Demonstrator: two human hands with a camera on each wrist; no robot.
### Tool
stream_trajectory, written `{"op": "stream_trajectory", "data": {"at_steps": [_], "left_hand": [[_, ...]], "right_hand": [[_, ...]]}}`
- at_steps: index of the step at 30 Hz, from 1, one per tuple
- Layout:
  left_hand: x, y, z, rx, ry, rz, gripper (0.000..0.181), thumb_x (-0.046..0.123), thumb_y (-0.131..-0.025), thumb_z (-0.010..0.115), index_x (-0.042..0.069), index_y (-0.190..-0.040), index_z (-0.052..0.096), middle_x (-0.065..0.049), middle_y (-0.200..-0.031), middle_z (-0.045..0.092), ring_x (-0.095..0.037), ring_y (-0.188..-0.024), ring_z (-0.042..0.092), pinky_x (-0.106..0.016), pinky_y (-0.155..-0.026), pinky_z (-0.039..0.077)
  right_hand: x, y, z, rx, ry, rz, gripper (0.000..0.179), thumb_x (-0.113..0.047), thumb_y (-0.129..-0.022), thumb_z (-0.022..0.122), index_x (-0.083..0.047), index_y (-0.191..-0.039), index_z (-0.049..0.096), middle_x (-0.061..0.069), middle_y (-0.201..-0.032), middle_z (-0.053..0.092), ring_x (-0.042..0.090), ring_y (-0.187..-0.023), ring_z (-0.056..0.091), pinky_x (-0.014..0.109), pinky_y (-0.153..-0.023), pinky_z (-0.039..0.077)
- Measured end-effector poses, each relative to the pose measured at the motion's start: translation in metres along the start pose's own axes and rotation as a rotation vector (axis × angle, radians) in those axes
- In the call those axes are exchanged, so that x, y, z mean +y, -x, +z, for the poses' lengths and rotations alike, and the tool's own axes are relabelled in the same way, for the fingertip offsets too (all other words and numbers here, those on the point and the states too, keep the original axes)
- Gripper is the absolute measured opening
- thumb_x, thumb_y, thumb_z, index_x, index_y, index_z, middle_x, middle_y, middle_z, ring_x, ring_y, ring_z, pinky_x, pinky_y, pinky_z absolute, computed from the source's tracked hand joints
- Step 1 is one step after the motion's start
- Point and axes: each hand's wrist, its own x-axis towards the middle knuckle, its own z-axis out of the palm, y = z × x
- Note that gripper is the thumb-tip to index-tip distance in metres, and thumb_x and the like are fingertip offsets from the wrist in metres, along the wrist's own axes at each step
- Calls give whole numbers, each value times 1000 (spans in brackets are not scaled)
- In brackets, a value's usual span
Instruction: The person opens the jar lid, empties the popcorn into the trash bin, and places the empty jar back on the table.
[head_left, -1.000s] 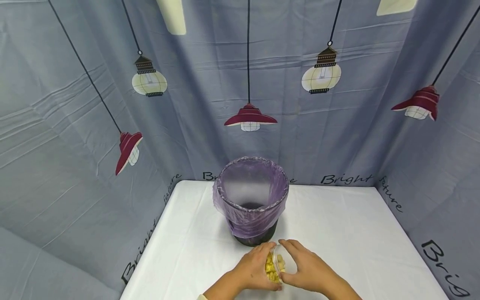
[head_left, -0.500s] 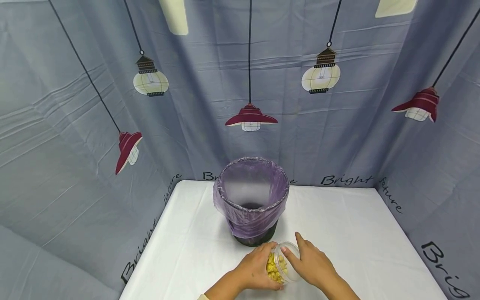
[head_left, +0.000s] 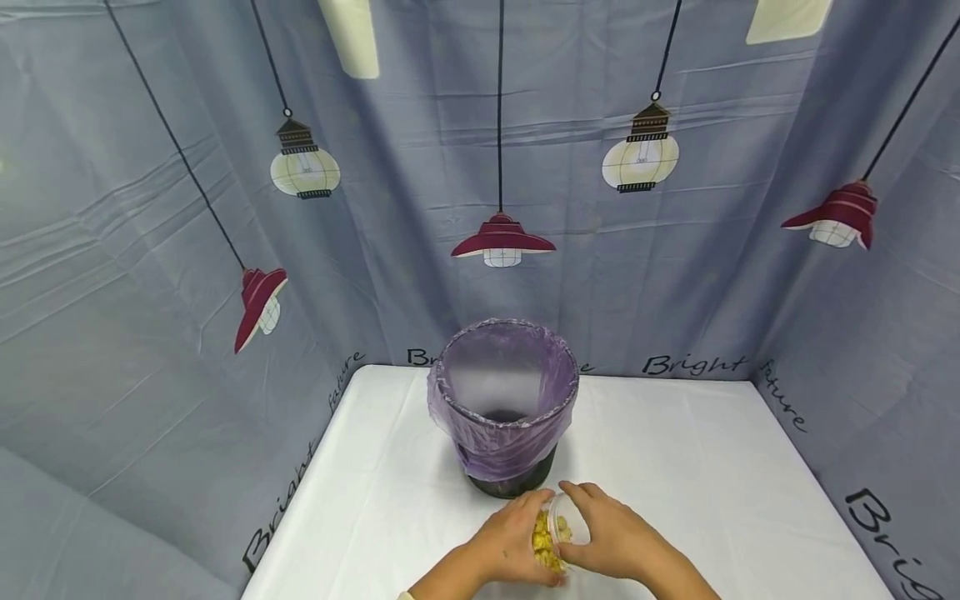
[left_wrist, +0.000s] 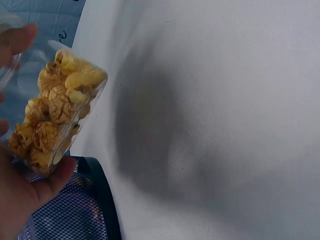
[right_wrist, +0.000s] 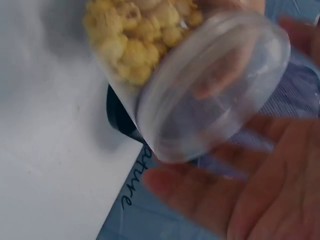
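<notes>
Just in front of the purple-lined bin point(head_left: 504, 408), above the white table point(head_left: 697, 492), the left hand point(head_left: 508, 543) curls its fingers around a clear jar of popcorn point(head_left: 553, 536), tipped on its side. The right hand point(head_left: 609, 537) grips the jar's transparent lid point(right_wrist: 215, 85) end, fingers curled around it.

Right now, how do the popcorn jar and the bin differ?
The popcorn jar is clear plastic, small, tilted and held off the table between the left hand and right hand; the bin is dark mesh, lined with a purple bag, far bigger and stands upright on the white table. The jar holds yellow popcorn; the bin's inside looks empty. Both are round containers.
</notes>
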Motion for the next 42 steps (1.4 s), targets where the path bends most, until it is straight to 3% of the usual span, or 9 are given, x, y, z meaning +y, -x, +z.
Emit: {"op": "stream_trajectory", "data": {"at_steps": [3,6,12,17,20,24,29,34,42], "left_hand": [[-2,1,-1,-59,69,13,109,60,-64,87,20,-150,34,9,-141,50,-8,-125,52,-31,-102,48],[-5,2,-3,-117,137,54,107,58,-66,87,21,-150,33,12,-137,51,-2,-119,53,-27,-101,47],[-10,1,-5,-198,215,160,102,45,-70,89,23,-150,30,14,-130,53,4,-113,52,-20,-98,47],[-12,0,-7,-243,257,164,100,42,-71,89,21,-150,31,12,-133,53,3,-116,52,-21,-99,46],[-13,0,-8,-232,253,148,97,43,-70,89,21,-148,35,13,-132,55,3,-116,53,-21,-100,46],[-15,3,-8,-210,269,106,98,46,-69,90,21,-147,36,10,-134,56,0,-119,53,-24,-102,46],[-18,9,-9,-175,262,62,103,51,-66,90,24,-149,34,7,-139,55,-6,-127,52,-30,-106,45],[-21,11,-10,-157,253,63,104,54,-67,89,26,-150,33,6,-140,55,-8,-128,52,-32,-106,45],[-20,12,-9,-154,259,68,103,52,-66,90,24,-149,35,8,-139,54,-6,-127,51,-31,-107,44]], "right_hand": [[3,4,-4,-55,24,-157,87,-36,-72,85,-10,-147,47,11,-144,51,37,-125,54,60,-96,48],[4,8,-8,-88,53,-241,91,-27,-68,87,-13,-148,46,5,-147,49,32,-130,51,56,-99,48],[0,14,-12,-136,60,-273,96,-14,-62,86,-14,-149,45,2,-149,47,26,-134,49,50,-103,48],[2,19,-16,-144,45,-289,99,-9,-60,83,-17,-151,43,-1,-152,44,21,-136,47,45,-104,48],[8,20,-20,-108,34,-285,98,-13,-63,85,-18,-151,42,0,-151,45,22,-134,49,46,-102,49],[28,18,-28,-21,25,-168,97,-22,-66,88,-13,-151,42,12,-151,45,36,-132,50,57,-98,49],[79,21,-31,84,141,117,96,-25,-65,86,-1,-147,43,30,-148,42,55,-126,47,69,-93,45],[136,24,-27,37,207,328,98,-31,-65,87,7,-144,42,41,-144,35,67,-118,42,74,-83,44],[194,37,-1,-77,166,473,107,-43,-65,89,12,-142,39,46,-138,31,72,-113,41,78,-81,42]]}}
